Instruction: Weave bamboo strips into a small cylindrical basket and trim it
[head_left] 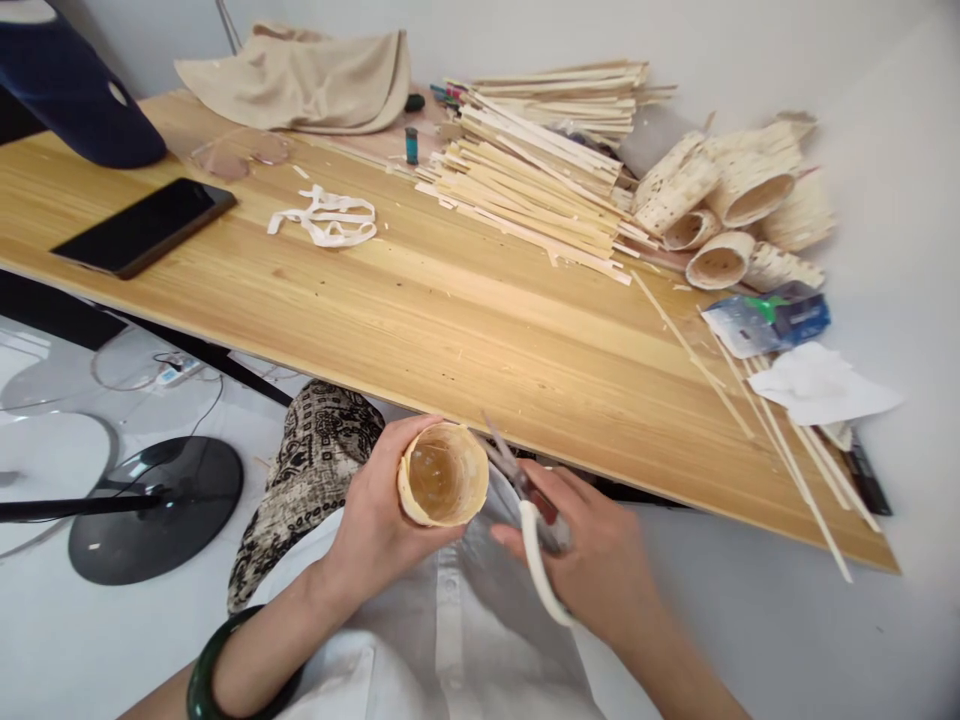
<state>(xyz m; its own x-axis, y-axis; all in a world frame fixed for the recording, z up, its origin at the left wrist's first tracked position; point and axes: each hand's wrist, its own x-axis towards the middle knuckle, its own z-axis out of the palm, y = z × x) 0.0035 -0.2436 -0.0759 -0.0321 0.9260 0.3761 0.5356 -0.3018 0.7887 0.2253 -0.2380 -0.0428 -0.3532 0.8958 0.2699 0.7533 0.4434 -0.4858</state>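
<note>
My left hand [379, 510] is wrapped round a small pale birch-bark cup [480, 480], its round opening facing up toward me. In my right hand [600, 550] is a pair of scissors [534, 560] with white handles. The scissor blades point up and left, close to the cup's right side; whether they touch the rim I cannot tell. Both hands are over my lap, just in front of the table edge. My right fingers are partly hidden behind the scissor handles.
On the wooden table [420, 310] lie pale wood strips [540, 190], bark tubes [720, 262], a white ribbon [337, 215], a phone [146, 228] and a thread spool [411, 146]. Loose sticks [795, 470], a blue packet [772, 318] and white paper [821, 385] are at right.
</note>
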